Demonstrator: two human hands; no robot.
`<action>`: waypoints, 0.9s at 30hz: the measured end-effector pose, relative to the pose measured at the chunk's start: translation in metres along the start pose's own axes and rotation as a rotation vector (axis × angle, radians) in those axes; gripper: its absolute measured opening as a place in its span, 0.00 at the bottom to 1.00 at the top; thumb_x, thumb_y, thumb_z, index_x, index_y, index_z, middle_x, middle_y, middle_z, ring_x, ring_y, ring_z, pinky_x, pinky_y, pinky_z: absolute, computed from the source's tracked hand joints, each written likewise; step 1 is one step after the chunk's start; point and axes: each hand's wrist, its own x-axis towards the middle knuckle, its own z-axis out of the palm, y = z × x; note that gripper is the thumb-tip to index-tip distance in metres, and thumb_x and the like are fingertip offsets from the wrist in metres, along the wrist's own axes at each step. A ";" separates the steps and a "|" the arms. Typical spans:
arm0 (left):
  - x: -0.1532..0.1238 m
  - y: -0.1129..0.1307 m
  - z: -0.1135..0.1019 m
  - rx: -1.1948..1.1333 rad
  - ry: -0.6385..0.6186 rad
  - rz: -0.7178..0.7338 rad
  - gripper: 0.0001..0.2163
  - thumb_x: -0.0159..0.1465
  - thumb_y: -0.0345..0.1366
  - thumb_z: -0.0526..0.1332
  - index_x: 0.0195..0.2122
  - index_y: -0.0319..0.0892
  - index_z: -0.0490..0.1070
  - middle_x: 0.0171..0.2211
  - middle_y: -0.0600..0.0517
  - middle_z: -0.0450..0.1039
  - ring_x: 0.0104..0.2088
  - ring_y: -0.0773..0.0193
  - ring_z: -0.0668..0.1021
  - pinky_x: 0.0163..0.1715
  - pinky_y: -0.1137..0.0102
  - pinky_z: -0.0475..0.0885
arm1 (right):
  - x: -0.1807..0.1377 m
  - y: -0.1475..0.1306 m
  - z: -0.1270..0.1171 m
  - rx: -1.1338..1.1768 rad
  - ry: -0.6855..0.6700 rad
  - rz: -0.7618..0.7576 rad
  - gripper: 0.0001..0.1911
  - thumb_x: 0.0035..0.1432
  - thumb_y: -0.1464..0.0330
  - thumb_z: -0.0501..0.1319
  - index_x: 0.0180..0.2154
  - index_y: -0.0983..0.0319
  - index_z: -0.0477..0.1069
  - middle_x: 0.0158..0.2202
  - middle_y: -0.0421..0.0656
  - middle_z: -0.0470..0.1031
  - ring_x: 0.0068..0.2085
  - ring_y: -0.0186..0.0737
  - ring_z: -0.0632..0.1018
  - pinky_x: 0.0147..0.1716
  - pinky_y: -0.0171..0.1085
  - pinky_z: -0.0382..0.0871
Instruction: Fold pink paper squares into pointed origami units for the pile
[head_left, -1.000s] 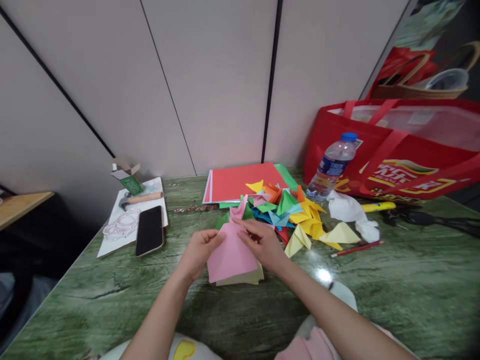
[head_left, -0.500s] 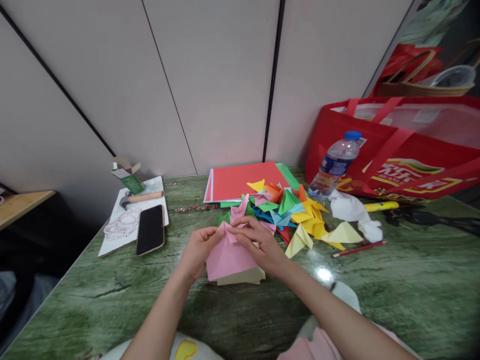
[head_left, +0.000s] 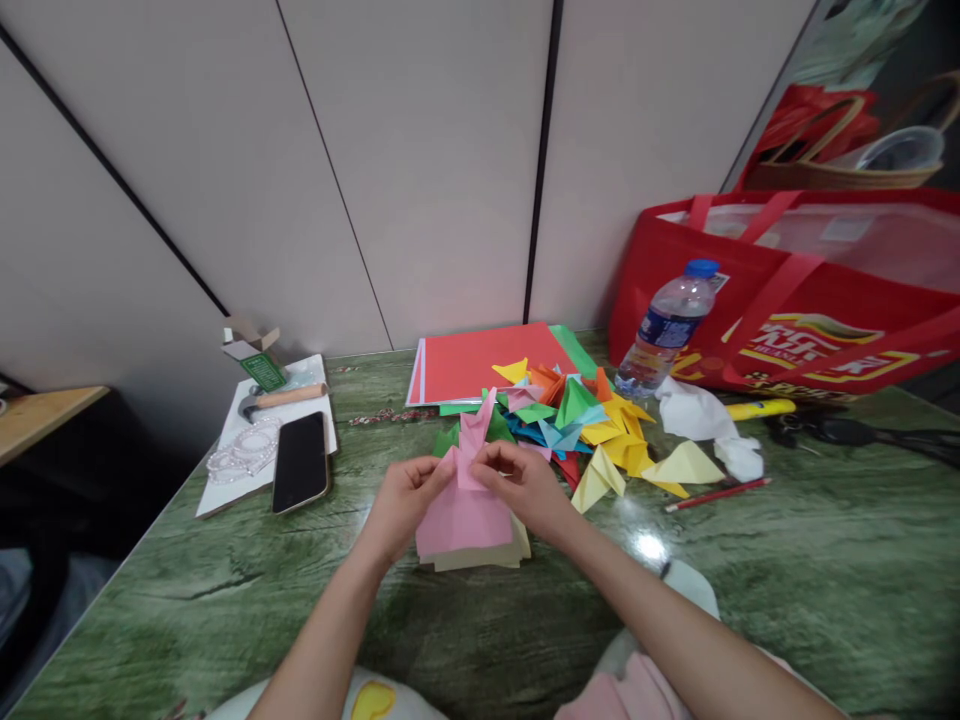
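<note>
A pink sheet of origami paper (head_left: 465,525) lies over a small stack of pale yellow paper (head_left: 480,560) in front of me. Its upper part is folded, and both hands pinch it there. My left hand (head_left: 405,500) grips the upper left edge between thumb and fingers. On the upper right, my right hand (head_left: 521,485) pinches the fold with thumb and index finger. Just beyond my fingers, a folded pink paper piece (head_left: 476,420) stands up. A heap of folded paper pieces (head_left: 577,405) in several colours spreads behind and right of my right hand.
Coloured sheets (head_left: 487,360) lie by the wall. At left are a phone (head_left: 301,462), a hammer (head_left: 281,397), beads (head_left: 244,450) and a small box (head_left: 256,358). At right are a water bottle (head_left: 667,330), a red bag (head_left: 795,290), tissues (head_left: 697,412) and a red pencil (head_left: 716,495).
My hands have moved apart slightly along the pink paper's top. The right fingers, earlier laid flat over the paper, are now curled in a pinch.
</note>
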 end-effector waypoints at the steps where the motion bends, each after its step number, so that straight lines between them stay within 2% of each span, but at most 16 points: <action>1: 0.000 0.000 0.000 -0.006 0.003 -0.006 0.17 0.50 0.48 0.63 0.26 0.36 0.73 0.20 0.53 0.69 0.19 0.71 0.66 0.18 0.77 0.57 | 0.001 0.001 0.000 0.016 0.012 0.007 0.07 0.49 0.65 0.60 0.27 0.62 0.66 0.26 0.38 0.69 0.29 0.34 0.71 0.26 0.32 0.65; 7: -0.001 0.001 0.002 -0.016 -0.001 -0.016 0.17 0.49 0.48 0.63 0.25 0.35 0.73 0.20 0.53 0.69 0.20 0.71 0.66 0.18 0.77 0.57 | 0.002 0.006 -0.001 0.112 0.016 0.040 0.11 0.43 0.65 0.65 0.28 0.63 0.66 0.26 0.38 0.70 0.28 0.33 0.72 0.28 0.33 0.66; 15: 0.000 -0.002 -0.001 0.045 0.009 -0.005 0.17 0.50 0.47 0.63 0.25 0.35 0.73 0.20 0.54 0.68 0.19 0.72 0.65 0.17 0.78 0.56 | 0.002 0.010 -0.002 0.222 -0.009 0.265 0.15 0.40 0.64 0.67 0.30 0.64 0.67 0.21 0.35 0.69 0.23 0.30 0.70 0.24 0.31 0.62; 27: 0.000 -0.002 0.001 0.051 0.027 -0.018 0.17 0.49 0.48 0.63 0.24 0.35 0.72 0.19 0.54 0.68 0.18 0.72 0.65 0.17 0.78 0.56 | 0.002 0.008 -0.003 0.288 0.020 0.286 0.17 0.35 0.65 0.69 0.29 0.65 0.68 0.22 0.37 0.70 0.23 0.28 0.69 0.25 0.31 0.61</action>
